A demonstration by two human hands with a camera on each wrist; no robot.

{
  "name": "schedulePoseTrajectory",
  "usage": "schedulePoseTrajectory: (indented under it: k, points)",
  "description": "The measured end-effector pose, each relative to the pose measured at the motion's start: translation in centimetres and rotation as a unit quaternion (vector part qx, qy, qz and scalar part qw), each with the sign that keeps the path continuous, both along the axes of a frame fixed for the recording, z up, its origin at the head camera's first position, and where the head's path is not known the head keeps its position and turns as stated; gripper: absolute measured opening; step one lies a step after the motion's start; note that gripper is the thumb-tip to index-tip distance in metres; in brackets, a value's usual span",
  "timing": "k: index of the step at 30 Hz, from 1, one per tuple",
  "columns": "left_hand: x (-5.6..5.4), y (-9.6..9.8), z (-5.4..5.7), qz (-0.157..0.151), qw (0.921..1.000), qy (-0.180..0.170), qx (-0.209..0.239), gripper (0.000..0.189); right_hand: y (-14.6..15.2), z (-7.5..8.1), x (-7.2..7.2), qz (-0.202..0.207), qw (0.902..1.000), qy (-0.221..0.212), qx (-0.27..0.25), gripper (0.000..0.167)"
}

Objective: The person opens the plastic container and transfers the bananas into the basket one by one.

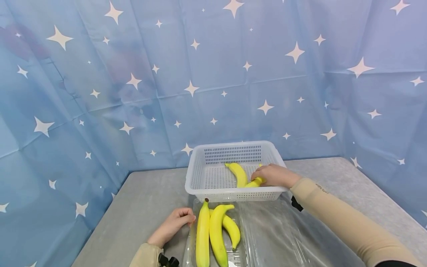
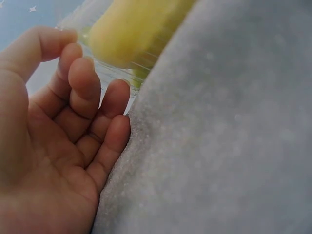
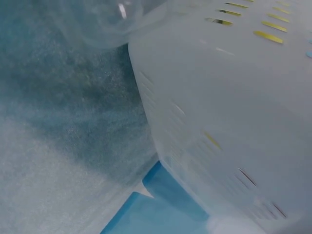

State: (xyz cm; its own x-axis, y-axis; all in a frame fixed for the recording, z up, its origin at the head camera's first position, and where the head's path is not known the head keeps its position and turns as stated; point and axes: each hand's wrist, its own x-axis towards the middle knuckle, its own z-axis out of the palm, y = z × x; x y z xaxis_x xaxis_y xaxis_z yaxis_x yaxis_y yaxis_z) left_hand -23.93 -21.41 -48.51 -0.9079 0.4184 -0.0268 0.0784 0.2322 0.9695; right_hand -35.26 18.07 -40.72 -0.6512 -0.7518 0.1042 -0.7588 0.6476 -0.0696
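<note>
Grey bench (image 1: 156, 193), carrying everything. White perforated plastic basket (image 1: 196, 168), set behind, its open top presumably upward for reaching in. Clear plastic tray (image 1: 235, 256), nearer me, with three long yellow bananas (image 1: 217, 233) laid roughly lengthwise, probably to fit. My left grip (image 1: 173, 225), fingers bent at the tray's edge, apparently steadying it; I cannot tell whether it pinches. My right grip (image 1: 272, 175), curled round a yellow banana (image 1: 255, 182) in the basket, another banana (image 1: 238, 173) just beside it

Tray (image 1: 236, 256) cropped below, gripped banana (image 1: 255, 182) partly hidden; tray banana (image 2: 136, 31) blurred, left wrist view
</note>
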Motion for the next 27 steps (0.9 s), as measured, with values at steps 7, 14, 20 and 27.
schedulePoseTrajectory:
  k: [7, 14, 20, 27]
  points:
    - [0.02, 0.03, -0.09, -0.007, 0.9999, 0.008, 0.002, 0.027, 0.07, 0.07, 0.04, -0.01, 0.9999, -0.002, 0.008, 0.027]
    - [0.16, 0.19, 0.13, -0.002, 1.0, 0.005, 0.008, 0.029, 0.02, 0.13, 0.01, -0.011, 0.9999, -0.007, 0.005, 0.027]
    - [0.09, 0.18, 0.08, -0.001, 0.9999, 0.003, 0.012, 0.029, -0.05, -0.09, -0.14, -0.016, 0.9998, -0.011, 0.005, 0.025]
    - [0.21, 0.25, 0.22, -0.001, 1.0, 0.004, 0.008, 0.029, -0.06, -0.19, -0.15, -0.023, 0.9994, -0.026, -0.002, 0.024]
